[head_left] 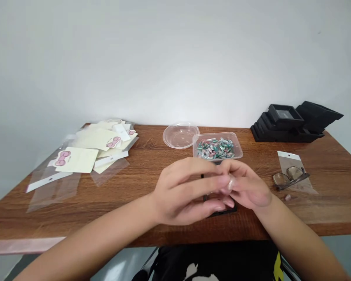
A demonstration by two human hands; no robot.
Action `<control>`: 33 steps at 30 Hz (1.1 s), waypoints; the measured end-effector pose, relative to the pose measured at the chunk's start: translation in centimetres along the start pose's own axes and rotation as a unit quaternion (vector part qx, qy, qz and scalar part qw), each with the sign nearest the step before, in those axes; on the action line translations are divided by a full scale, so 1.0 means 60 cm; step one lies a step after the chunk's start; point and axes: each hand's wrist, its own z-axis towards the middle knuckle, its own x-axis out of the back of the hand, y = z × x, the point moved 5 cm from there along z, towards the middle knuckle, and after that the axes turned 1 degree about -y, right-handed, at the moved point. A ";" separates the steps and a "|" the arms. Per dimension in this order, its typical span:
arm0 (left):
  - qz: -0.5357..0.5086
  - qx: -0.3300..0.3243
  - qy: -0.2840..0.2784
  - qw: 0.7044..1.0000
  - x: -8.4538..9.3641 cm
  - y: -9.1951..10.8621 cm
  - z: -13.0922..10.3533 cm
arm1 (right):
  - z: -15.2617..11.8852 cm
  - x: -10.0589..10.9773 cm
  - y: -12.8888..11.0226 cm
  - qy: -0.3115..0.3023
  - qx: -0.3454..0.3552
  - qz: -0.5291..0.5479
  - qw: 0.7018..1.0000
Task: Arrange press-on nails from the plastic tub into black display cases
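Observation:
My left hand (184,191) and my right hand (247,185) meet above the middle of the table. A small, shiny, whitish piece (231,182) shows between their fingertips, and its kind is too blurred to tell. My right thumb and fingers pinch it, while the long fingers of my left hand close on it from the other side. Beneath the hands lies a black tray (220,212), mostly hidden by them. Just behind stands a clear plastic tub (237,145) with many small glossy pieces (215,149) in green, pink and silver.
A round clear lid (180,136) lies beside the tub. Cream cards (77,159) and clear bags (54,193) are heaped at left. Black trays (285,121) are stacked at back right. Glasses (291,178) rest on a bag near a small pinkish piece (287,197).

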 end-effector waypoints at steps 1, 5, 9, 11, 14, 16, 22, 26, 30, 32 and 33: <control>0.000 0.005 -0.011 1.000 -0.008 -0.003 0.005 | 0.000 -0.001 0.008 -0.006 -0.010 0.006 1.000; -0.030 0.035 0.004 0.999 -0.027 -0.011 -0.003 | 0.005 0.003 0.025 -0.030 -0.034 0.019 0.999; -0.074 0.084 0.031 0.993 -0.029 -0.015 -0.020 | 0.009 0.009 0.030 -0.019 -0.036 0.033 0.999; -0.089 0.100 0.044 0.990 -0.028 -0.016 -0.023 | 0.009 0.009 0.032 -0.014 -0.040 0.039 0.998; -0.094 0.101 0.053 0.989 -0.027 -0.016 -0.023 | 0.006 0.005 0.033 -0.013 -0.043 0.048 0.998; -0.090 0.096 0.053 0.990 -0.026 -0.016 -0.023 | 0.005 0.003 0.034 -0.016 -0.042 0.053 0.998; -0.071 0.109 0.053 0.990 -0.020 -0.016 -0.023 | 0.003 0.003 0.035 0.004 -0.055 0.065 0.996; -0.065 0.100 0.057 0.991 -0.018 -0.014 -0.024 | 0.001 0.006 0.032 0.025 -0.067 0.042 0.997; -0.061 0.097 0.063 0.991 -0.018 -0.015 -0.030 | -0.002 0.009 0.032 0.033 -0.076 0.015 0.996; -0.057 0.102 0.063 0.991 -0.017 -0.017 -0.036 | -0.002 0.009 0.032 0.028 -0.079 0.000 0.996; -0.055 0.103 0.060 0.991 -0.017 -0.018 -0.038 | -0.002 0.009 0.032 0.025 -0.080 -0.005 0.996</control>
